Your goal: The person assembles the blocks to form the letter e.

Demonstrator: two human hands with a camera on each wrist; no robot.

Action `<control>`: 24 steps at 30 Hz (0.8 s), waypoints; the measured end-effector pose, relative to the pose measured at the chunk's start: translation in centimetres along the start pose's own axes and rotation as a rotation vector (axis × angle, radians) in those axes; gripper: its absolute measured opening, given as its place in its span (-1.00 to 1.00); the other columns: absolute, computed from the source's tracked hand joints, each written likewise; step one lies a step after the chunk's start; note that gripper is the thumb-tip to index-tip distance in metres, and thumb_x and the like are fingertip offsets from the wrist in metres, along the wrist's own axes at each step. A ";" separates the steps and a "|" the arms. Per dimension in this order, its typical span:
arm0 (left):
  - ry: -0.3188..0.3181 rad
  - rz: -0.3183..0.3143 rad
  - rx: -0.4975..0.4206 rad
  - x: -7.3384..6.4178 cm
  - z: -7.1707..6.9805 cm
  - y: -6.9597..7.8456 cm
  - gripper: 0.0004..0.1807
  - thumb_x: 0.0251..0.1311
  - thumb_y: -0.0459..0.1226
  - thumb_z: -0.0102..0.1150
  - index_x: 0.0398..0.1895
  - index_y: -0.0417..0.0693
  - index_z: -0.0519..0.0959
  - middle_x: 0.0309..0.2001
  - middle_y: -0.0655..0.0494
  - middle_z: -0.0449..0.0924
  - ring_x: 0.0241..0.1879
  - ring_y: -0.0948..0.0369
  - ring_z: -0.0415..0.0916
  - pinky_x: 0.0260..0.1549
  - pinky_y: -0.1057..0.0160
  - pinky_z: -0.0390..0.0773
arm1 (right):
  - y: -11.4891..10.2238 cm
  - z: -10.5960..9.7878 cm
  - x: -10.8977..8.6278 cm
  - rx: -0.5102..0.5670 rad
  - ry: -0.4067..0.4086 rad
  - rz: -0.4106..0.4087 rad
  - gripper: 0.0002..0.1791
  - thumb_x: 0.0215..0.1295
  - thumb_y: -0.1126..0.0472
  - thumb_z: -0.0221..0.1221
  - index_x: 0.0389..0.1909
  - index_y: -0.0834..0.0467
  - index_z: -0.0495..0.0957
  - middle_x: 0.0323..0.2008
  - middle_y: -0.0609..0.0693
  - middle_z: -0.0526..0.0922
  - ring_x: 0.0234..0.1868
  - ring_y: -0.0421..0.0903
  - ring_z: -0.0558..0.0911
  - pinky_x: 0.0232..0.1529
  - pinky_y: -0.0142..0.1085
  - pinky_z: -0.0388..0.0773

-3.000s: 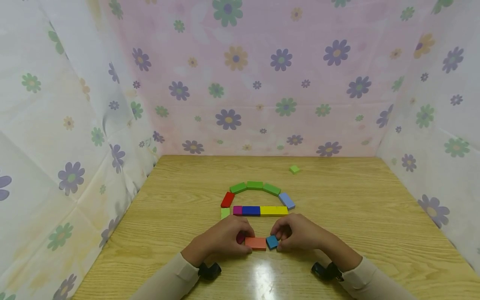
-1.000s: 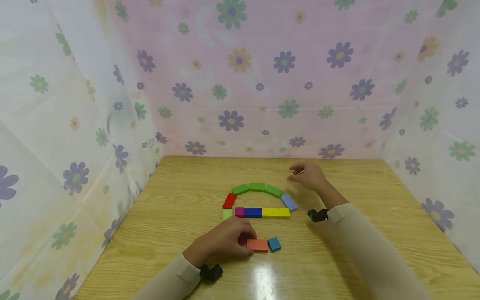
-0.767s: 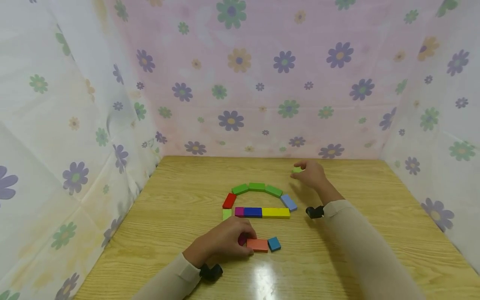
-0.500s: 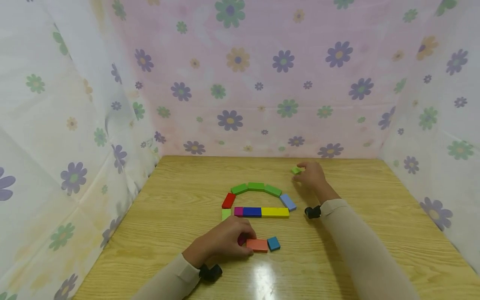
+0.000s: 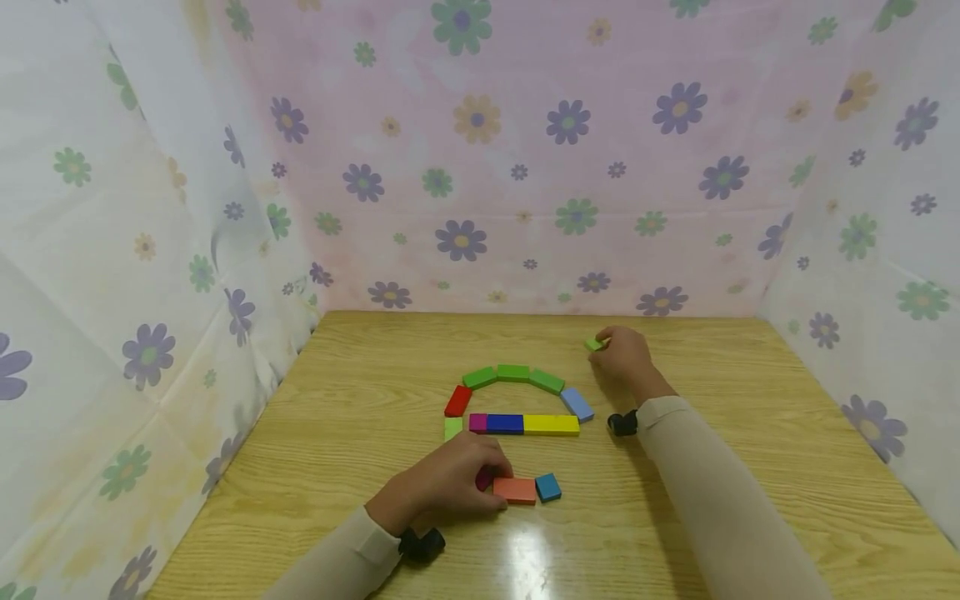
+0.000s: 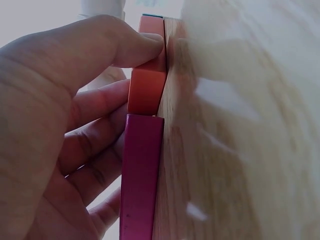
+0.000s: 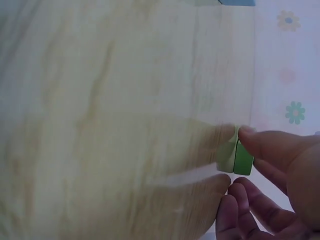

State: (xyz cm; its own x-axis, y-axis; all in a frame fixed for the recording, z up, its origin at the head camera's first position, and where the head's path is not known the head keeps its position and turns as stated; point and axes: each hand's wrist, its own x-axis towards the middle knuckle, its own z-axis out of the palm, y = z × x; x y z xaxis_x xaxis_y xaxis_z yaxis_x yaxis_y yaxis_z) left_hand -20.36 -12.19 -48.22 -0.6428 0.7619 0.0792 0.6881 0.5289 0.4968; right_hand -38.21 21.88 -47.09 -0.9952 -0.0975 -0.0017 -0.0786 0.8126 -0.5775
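My left hand (image 5: 453, 477) pinches a salmon-orange wooden block (image 5: 516, 491) lying on the table. In the left wrist view, the thumb presses one side of the orange block (image 6: 148, 87), and a magenta block (image 6: 142, 175) lies end to end with it under the hand. A small blue block (image 5: 548, 487) sits at the orange block's right end. Far back on the right, my right hand (image 5: 624, 358) pinches a small light green block (image 5: 594, 344) between thumb and fingers. The right wrist view shows that green block (image 7: 243, 158) at the thumb tip, at the tabletop.
An arch of blocks stands mid-table: a red block (image 5: 458, 401), several green blocks (image 5: 513, 373) and a light blue block (image 5: 577, 404). Beneath it runs a row with a purple block (image 5: 478, 423), a dark blue block (image 5: 505, 424) and a yellow block (image 5: 551, 425). Flowered cloth (image 5: 517, 200) surrounds the wooden table.
My right hand has left the blue block, reached to the back of the table and taken hold of the light green block. The left hand has stayed on the orange block.
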 end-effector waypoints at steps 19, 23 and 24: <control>0.021 0.016 0.042 0.0 0.0 0.0 -0.76 0.17 -0.02 0.45 -0.12 0.25 0.70 -0.17 0.48 0.58 -0.22 0.45 0.41 -0.14 0.43 0.46 | 1.1 -0.5 -1.4 0.031 0.135 -0.033 -0.58 0.31 0.07 0.39 0.04 0.29 0.69 -0.01 0.25 0.75 -0.01 0.22 0.67 0.07 0.10 0.58; 0.016 0.010 0.046 0.0 0.0 -0.1 -0.76 0.18 0.00 0.44 -0.12 0.26 0.69 -0.17 0.49 0.58 -0.21 0.45 0.41 -0.13 0.42 0.45 | 0.8 -1.0 -2.4 0.044 0.122 -0.025 -0.58 0.32 0.02 0.38 0.03 0.24 0.71 -0.02 0.22 0.75 -0.01 0.21 0.66 0.04 0.09 0.59; 0.014 0.007 0.046 0.0 0.0 -0.1 -0.76 0.18 0.00 0.44 -0.12 0.26 0.70 -0.16 0.49 0.58 -0.21 0.45 0.41 -0.12 0.42 0.46 | 0.8 -1.1 -2.7 0.043 0.121 -0.025 -0.58 0.32 0.01 0.39 0.03 0.23 0.71 -0.02 0.21 0.75 0.00 0.20 0.65 0.03 0.09 0.59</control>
State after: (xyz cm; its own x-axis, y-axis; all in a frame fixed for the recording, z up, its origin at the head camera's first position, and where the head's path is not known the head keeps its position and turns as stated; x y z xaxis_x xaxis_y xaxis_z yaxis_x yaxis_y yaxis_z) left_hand -20.41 -12.25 -48.22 -0.6420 0.7608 0.0948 0.7073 0.5399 0.4563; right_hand -35.62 23.40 -46.61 -0.9929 -0.0447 0.1103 -0.1031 0.7855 -0.6102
